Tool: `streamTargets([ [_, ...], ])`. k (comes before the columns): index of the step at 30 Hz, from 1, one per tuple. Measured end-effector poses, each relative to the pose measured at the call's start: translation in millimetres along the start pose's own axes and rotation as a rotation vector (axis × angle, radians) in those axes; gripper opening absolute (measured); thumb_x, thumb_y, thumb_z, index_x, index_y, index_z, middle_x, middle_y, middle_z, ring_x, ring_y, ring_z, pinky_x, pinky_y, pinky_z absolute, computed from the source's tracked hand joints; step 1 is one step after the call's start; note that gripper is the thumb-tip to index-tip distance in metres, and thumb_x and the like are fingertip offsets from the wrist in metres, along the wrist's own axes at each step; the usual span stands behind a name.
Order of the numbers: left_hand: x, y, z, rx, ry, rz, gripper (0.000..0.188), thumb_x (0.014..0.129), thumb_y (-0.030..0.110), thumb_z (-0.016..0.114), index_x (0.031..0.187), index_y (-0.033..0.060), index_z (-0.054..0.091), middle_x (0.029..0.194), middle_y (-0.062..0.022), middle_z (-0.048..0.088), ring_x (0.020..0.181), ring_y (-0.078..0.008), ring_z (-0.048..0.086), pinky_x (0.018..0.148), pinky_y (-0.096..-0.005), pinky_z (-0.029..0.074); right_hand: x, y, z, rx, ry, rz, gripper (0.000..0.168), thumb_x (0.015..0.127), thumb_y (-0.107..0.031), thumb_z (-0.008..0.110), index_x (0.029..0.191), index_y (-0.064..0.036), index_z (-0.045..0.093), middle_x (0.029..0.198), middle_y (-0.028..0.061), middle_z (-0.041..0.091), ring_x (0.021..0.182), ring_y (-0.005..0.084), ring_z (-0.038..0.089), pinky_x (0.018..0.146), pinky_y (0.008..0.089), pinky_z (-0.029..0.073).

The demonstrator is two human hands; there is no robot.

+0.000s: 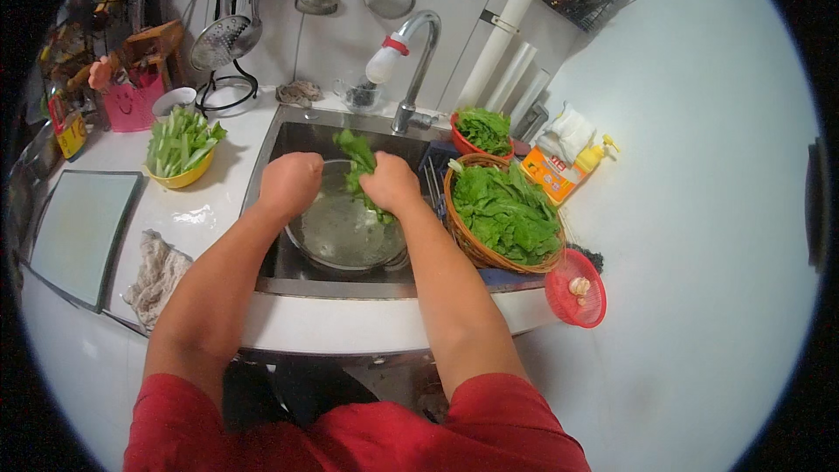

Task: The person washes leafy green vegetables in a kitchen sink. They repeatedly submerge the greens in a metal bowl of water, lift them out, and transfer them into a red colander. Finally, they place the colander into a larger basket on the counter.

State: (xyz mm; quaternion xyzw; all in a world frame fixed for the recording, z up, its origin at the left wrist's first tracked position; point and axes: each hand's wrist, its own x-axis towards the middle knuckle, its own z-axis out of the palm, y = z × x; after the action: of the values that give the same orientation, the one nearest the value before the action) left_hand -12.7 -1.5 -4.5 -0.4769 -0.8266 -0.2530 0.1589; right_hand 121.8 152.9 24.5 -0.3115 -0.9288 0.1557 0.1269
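My right hand [392, 185] grips a bunch of leafy greens [357, 154] above a round metal pot [347, 269] of water. Some of the leaves hang below the fingers, close to the water. At the pot's left side my left hand [292, 183] is curled in a fist; its fingertips are hidden, so I cannot tell if anything is in it. The pot stands in a steel sink [334, 287]. Right of the sink is a wicker basket [468, 246] heaped with lettuce-like leaves [505, 210].
A chrome faucet [429, 46] with a white nozzle arches behind the pot. To the left are a yellow bowl [178, 178] of cut stalks, a glass cutting board [85, 229] and a rag [157, 275]. A red bowl [462, 141], a pump bottle [557, 170] and a red strainer [577, 311] surround the basket.
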Motion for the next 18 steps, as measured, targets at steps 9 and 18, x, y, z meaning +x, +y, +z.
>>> streamTargets([
  [9, -13.2, -18.7, 3.1, -0.001, -0.032, 0.018, 0.01, 0.081, 0.014, 0.058, 0.083, 0.0065, 0.065, 0.086, -0.0204, 0.068, 0.084, -0.0434, 0.066, 0.07, -0.0535, 0.052, -25.5, 4.3, -87.7, 0.075, 0.08, -0.003, 0.046, 0.073, -0.029, 0.072, 0.105, 0.003, 0.067, 0.102, 0.0266, 0.07, 0.096, 0.0397, 0.068, 0.088, 0.0447, 0.053],
  [18, -19.5, -16.2, -7.1, -0.191, -0.142, -0.097, 0.02, 0.081, 0.025, 0.07, 0.09, 0.0095, 0.061, 0.094, -0.0117, 0.066, 0.093, -0.0353, 0.065, 0.076, -0.0478, 0.052, -45.9, 86.4, -190.0, -0.136, 0.154, 0.067, 0.048, 0.073, -0.034, 0.074, 0.11, -0.004, 0.069, 0.103, 0.0219, 0.072, 0.097, 0.0372, 0.069, 0.089, 0.0421, 0.052],
])
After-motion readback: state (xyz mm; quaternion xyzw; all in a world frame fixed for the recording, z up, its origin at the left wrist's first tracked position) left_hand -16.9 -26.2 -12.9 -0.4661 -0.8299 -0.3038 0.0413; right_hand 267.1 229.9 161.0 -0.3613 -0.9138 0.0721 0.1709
